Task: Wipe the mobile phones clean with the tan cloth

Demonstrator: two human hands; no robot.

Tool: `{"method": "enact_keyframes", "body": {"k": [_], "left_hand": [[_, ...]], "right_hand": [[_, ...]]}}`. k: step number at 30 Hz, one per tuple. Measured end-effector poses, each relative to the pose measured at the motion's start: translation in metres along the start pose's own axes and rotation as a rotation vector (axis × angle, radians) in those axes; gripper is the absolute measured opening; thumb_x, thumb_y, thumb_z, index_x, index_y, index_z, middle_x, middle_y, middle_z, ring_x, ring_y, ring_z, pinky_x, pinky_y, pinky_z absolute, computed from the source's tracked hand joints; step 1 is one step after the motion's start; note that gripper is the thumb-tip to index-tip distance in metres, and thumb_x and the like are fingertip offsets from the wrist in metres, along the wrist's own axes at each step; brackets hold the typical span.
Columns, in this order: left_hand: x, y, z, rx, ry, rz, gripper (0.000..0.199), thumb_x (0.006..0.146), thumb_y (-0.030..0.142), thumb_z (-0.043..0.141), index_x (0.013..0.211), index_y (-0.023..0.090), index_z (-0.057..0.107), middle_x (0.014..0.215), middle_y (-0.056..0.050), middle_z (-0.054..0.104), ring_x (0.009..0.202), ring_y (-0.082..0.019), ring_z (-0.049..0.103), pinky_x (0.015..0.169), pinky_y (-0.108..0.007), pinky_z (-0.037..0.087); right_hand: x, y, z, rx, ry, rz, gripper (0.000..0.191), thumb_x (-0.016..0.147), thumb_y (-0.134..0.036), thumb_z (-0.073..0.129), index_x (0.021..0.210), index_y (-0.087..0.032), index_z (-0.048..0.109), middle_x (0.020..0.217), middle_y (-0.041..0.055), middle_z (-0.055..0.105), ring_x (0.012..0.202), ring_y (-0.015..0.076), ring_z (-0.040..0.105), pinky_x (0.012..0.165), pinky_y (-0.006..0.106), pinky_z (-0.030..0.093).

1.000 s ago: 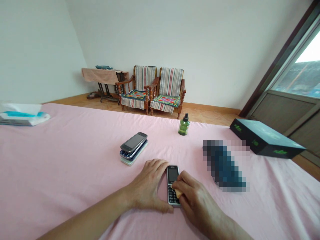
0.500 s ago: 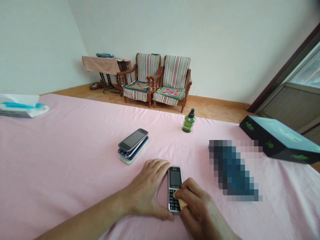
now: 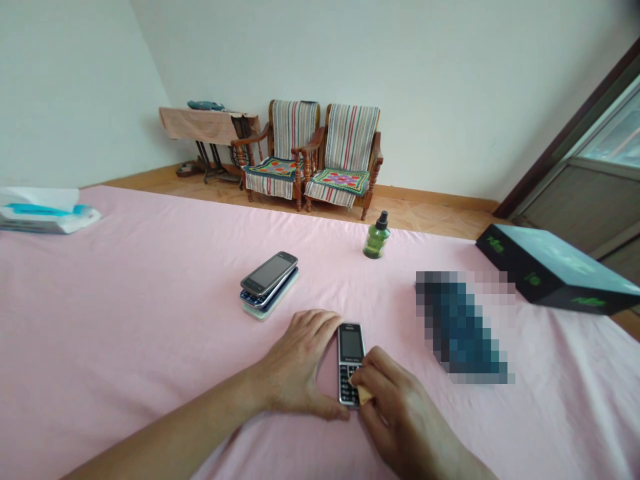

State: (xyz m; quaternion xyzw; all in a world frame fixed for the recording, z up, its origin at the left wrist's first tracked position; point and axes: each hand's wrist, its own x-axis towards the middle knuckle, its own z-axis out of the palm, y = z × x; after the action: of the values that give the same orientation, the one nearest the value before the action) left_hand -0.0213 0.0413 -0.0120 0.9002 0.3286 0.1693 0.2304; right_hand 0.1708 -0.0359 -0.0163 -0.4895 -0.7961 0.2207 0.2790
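From my remote seat, I see the right hand (image 3: 400,410) has slid slightly down the keypad phone (image 3: 352,343) since a second ago. It is curled closed, pinching a small tan piece (image 3: 365,396) over the keys. The phone lies face up on the pink sheet (image 3: 150,300). Left of it, the left hand (image 3: 300,363) is spread wide — fingertips at the phone's top corner, thumb by its lower end. I see stacked phones (image 3: 270,273) beyond its left — a green bottle (image 3: 376,241) beyond its right.
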Motion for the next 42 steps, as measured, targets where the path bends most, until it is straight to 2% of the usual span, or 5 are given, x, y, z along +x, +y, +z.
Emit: {"method": "enact_keyframes", "body": {"k": [7,12,19,30,42], "left_hand": [[0.001,-0.001,-0.001,0.028,-0.018,0.007,0.101,0.055,0.061,0.077,0.137,0.016,0.038,0.136,-0.015,0.046,0.124,-0.036,0.041,0.108,-0.050,0.030],[0.000,-0.001,0.000,0.026,-0.003,0.011,0.101,0.055,0.062,0.077,0.136,0.014,0.039,0.134,-0.015,0.047,0.122,-0.036,0.042,0.107,-0.049,0.031],[-0.001,-0.003,0.003,0.004,0.010,0.014,0.106,0.049,0.063,0.081,0.136,0.019,0.038,0.133,-0.014,0.048,0.121,-0.037,0.043,0.106,-0.051,0.032],[0.001,0.000,0.000,0.006,0.003,0.006,0.099,0.054,0.060,0.077,0.135,0.018,0.038,0.133,-0.014,0.047,0.121,-0.037,0.043,0.106,-0.052,0.031],[0.000,-0.002,0.002,0.003,0.011,0.009,0.101,0.053,0.061,0.078,0.135,0.019,0.038,0.133,-0.014,0.048,0.122,-0.037,0.043,0.106,-0.052,0.032]], "right_hand": [[0.004,0.001,-0.020,0.121,0.150,0.103,0.025,0.076,0.001,0.046,0.079,-0.018,0.061,0.079,0.0016,0.055,0.071,0.0144,0.055,0.062,0.025,0.041],[0.001,-0.001,-0.005,0.120,0.153,0.101,0.027,0.076,0.003,0.045,0.082,-0.017,0.062,0.081,0.0028,0.055,0.071,0.0145,0.055,0.061,0.025,0.041],[0.002,-0.003,0.010,-0.036,0.161,0.093,0.026,0.082,-0.001,0.041,0.084,-0.016,0.062,0.082,0.0056,0.053,0.073,0.0176,0.053,0.063,0.028,0.042],[-0.003,-0.001,0.010,-0.004,0.145,0.101,0.024,0.082,0.000,0.041,0.080,-0.017,0.057,0.082,0.0049,0.053,0.073,0.0169,0.053,0.064,0.028,0.040],[-0.005,-0.002,0.012,-0.055,0.139,0.072,0.027,0.086,-0.001,0.040,0.088,-0.017,0.061,0.084,0.0060,0.054,0.075,0.0183,0.054,0.066,0.029,0.043]]}}
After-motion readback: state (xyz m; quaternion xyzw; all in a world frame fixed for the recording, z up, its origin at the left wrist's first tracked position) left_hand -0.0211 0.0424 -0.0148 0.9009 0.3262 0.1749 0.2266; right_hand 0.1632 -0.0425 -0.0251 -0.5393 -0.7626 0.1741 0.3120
